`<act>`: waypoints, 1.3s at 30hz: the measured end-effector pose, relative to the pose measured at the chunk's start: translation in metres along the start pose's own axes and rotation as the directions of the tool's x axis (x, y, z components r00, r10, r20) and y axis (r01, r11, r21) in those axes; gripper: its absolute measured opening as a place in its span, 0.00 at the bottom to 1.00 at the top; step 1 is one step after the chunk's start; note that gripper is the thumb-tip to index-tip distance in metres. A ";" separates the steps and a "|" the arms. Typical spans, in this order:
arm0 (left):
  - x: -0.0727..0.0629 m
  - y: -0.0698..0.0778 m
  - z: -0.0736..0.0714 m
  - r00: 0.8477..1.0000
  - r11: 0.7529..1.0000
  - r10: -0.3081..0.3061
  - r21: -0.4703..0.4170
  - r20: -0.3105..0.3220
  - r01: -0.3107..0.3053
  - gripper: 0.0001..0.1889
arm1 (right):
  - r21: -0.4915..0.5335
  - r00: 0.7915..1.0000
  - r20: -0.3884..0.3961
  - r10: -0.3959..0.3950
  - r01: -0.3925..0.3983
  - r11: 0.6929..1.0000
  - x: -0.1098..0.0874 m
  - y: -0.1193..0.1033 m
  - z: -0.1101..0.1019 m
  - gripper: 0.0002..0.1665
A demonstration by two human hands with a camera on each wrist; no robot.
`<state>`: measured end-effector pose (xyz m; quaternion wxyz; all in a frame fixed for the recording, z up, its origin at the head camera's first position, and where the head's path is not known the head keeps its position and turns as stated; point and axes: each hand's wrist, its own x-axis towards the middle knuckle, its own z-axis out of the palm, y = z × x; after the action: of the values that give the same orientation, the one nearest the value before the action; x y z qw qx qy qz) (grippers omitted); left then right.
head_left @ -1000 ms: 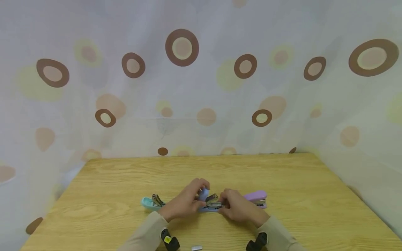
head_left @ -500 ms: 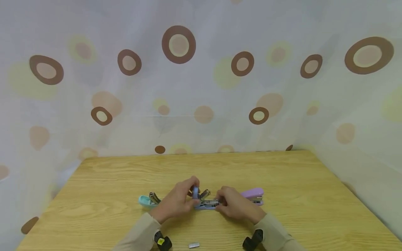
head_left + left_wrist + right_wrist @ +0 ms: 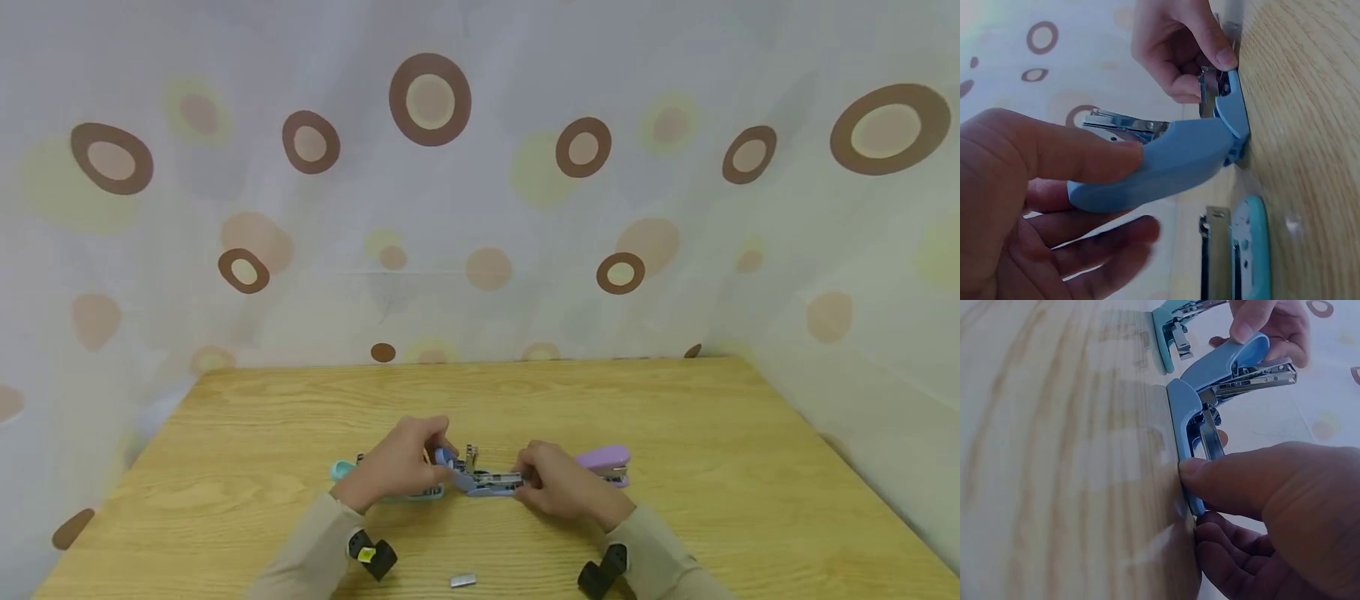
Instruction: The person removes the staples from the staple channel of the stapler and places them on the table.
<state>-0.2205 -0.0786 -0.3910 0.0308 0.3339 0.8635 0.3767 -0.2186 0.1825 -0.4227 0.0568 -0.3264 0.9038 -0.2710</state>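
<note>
Blue stapler [image 3: 1179, 162] hinged open, both hands [image 3: 401, 463] [image 3: 561, 483] pinch its opposite ends.

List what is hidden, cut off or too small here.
Head: middle of teal stapler, behind left hand.
Head: facing ends of blue stapler and purple stapler, behind right hand.
Head: silver piece, too small to identify.
Left wrist: teal stapler, cut off by bottom edge.

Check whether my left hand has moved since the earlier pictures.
Yes. In the head view, your left hand has moved left, farther from the purple stapler, with the blue stapler's top in its grip.
</note>
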 end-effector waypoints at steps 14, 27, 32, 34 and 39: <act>-0.002 -0.006 -0.004 0.997 0.997 -0.074 0.013 0.028 0.074 0.14 | 0.030 1.000 -0.003 0.012 -0.012 0.999 -0.004 0.000 0.002 0.05; -0.002 -0.011 -0.009 0.995 0.994 -0.078 0.081 0.056 0.073 0.15 | 0.015 0.999 -0.009 -0.036 0.036 0.999 -0.002 0.000 0.000 0.07; -0.002 -0.012 -0.009 0.997 0.995 -0.040 0.098 0.064 0.034 0.15 | -0.029 0.991 -0.046 -0.129 0.128 0.991 0.001 -0.001 0.004 0.17; -0.001 -0.012 -0.009 0.997 0.994 -0.025 0.108 0.067 0.018 0.15 | -0.040 0.987 -0.049 -0.151 0.149 0.988 0.002 -0.002 0.004 0.18; 0.000 -0.012 -0.010 0.997 0.993 -0.007 0.121 0.082 -0.003 0.14 | -0.054 0.987 -0.031 -0.160 0.158 0.986 0.003 -0.004 0.005 0.18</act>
<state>-0.2302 -0.0914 -0.3919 0.0462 0.3493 0.8832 0.3095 -0.2170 0.1759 -0.4241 0.0108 -0.3939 0.8824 -0.2569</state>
